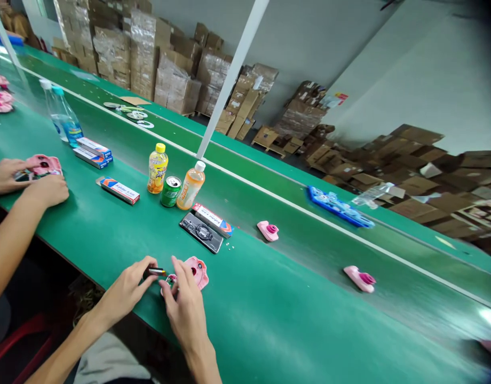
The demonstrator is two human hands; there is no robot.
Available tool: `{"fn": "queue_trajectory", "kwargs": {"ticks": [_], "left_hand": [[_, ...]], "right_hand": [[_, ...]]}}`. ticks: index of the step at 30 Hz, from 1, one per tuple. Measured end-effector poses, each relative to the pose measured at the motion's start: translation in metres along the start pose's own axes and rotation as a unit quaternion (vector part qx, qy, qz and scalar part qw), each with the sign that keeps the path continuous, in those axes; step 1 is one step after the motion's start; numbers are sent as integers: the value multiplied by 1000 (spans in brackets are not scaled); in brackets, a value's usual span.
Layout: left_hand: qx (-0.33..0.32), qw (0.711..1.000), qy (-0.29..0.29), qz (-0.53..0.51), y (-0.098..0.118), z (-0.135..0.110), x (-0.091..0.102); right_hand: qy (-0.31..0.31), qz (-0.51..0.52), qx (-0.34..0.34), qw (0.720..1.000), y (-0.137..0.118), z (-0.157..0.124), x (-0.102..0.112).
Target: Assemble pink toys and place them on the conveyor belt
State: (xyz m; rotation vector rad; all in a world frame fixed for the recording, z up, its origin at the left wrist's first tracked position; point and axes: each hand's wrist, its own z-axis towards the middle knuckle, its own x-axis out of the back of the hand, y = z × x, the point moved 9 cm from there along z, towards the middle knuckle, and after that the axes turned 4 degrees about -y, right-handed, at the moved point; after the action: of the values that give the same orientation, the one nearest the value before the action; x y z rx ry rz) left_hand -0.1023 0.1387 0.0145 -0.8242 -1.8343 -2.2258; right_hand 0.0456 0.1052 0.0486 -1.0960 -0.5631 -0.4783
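My left hand [130, 284] is closed around a small, dark, slim object [156, 272] with an orange-yellow end; its exact kind does not show. Right beside it, my right hand [186, 304] grips a pink plastic casing [199, 273] lying on the green table, fingers bent over its near side. A dark round hole shows in the casing. Between my hands, small parts at the casing's left edge are partly hidden by my fingers. Behind the casing lies a black flat box [201, 232] with a camera-like picture, against a white-blue-orange carton [213, 218].
Beyond stand a yellow-capped bottle [158, 169], a green can [171, 192] and an orange drink bottle [191, 185]. Pink toy cameras [268, 231] sit on the conveyor belt [301, 250]. At left, a co-worker's hands [49, 190] hold another pink casing [44, 165].
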Motion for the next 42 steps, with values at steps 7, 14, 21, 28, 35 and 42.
{"fn": "queue_trajectory", "kwargs": {"ticks": [7, 14, 21, 28, 35, 42], "left_hand": [[187, 889, 91, -408, -35, -9, -29], [172, 880, 74, -436, -34, -5, -43], [148, 888, 53, -432, -38, -4, -49], [148, 891, 80, -422, -47, -8, -55], [147, 896, 85, -411, -42, -8, -53], [194, 867, 123, -443, -38, -7, -41]], "right_hand": [[-18, 15, 29, 999, -7, 22, -17], [-36, 124, 3, 992, 12, 27, -21], [-78, -9, 25, 997, 6, 39, -21], [-102, -49, 34, 993, 3, 41, -21], [-113, -120, 99, 981, -2, 42, -25], [-119, -160, 179, 963, -22, 22, -32]]}}
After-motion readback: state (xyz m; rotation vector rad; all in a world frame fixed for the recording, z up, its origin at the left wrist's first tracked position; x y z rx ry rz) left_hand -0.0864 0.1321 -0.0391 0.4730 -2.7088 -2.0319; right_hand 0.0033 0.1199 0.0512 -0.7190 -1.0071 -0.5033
